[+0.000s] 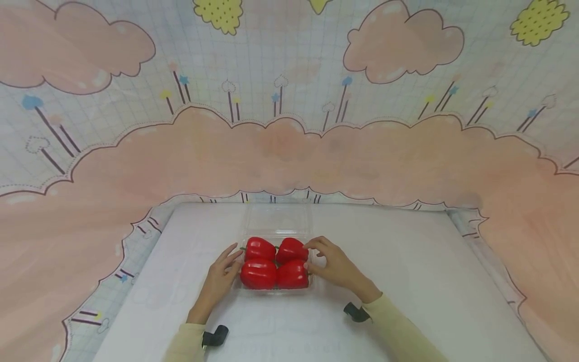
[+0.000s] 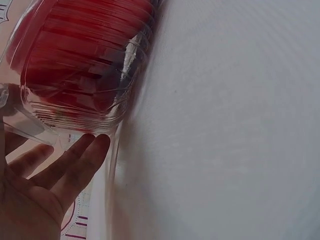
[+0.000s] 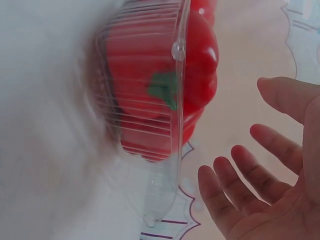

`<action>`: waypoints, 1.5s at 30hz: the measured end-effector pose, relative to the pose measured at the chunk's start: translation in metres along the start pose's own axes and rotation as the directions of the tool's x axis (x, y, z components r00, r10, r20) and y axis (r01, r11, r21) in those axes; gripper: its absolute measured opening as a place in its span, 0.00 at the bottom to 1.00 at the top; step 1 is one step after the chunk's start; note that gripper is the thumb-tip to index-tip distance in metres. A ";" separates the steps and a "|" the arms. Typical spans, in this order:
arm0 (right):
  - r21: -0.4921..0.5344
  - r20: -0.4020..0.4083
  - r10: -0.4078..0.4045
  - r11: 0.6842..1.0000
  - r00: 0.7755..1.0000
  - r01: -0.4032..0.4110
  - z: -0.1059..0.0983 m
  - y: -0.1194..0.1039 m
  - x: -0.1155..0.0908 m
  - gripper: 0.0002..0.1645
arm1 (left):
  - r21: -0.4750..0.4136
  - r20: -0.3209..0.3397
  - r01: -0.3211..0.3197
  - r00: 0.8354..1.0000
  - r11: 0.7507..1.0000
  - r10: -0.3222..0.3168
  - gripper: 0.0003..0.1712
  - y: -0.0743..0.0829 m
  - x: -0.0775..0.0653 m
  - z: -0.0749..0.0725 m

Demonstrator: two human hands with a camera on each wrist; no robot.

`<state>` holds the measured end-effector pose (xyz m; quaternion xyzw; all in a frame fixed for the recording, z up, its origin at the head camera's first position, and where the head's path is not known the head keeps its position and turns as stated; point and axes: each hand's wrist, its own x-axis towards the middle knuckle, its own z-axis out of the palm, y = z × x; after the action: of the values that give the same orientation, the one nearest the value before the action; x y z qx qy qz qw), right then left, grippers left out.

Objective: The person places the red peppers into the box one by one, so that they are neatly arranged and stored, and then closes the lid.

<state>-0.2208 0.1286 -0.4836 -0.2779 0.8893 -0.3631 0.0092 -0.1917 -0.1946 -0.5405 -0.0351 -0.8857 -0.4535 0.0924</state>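
Note:
Several shiny red bell peppers [image 1: 259,274] with green stems lie in two rows in a clear plastic clamshell container [image 1: 277,292]. Its transparent lid [image 1: 278,218] is swung back, away from the person. At the container's left side is my left hand [image 1: 219,281]; in the left wrist view its extended fingertips [image 2: 100,142] lie against or very near the ribbed wall. The right hand [image 1: 336,266] hovers by the right-hand peppers. In the right wrist view its fingers are spread and loosely bent, apart from the container and holding nothing. The left thumb is partly hidden.
The container stands on a white tabletop [image 1: 398,261]. Behind and around the table hangs a cloth [image 1: 289,156] printed with peach clouds. Dark wrist-camera mounts [image 1: 215,336] stick out from both light sleeves.

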 end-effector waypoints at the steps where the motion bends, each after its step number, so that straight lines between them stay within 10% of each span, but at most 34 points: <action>1: 0.001 0.000 0.002 1.000 1.000 -0.002 0.000 0.000 0.000 0.27 | 0.003 -0.003 -0.001 1.000 1.000 0.001 0.22 0.000 0.000 0.000; 27: -0.003 -0.035 0.030 1.000 0.999 -0.030 -0.013 0.013 0.013 0.25 | -0.048 -0.017 -0.011 1.000 0.999 0.011 0.25 -0.006 -0.004 0.001; 45: 0.242 -0.133 0.103 0.968 0.986 -0.068 -0.021 0.035 0.039 0.22 | -0.052 -0.004 -0.008 1.000 0.999 0.008 0.23 -0.006 -0.002 0.002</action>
<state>-0.2752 0.1428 -0.4840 -0.2091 0.8491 -0.4850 -0.0065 -0.1909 -0.1970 -0.5469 -0.0401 -0.8734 -0.4761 0.0948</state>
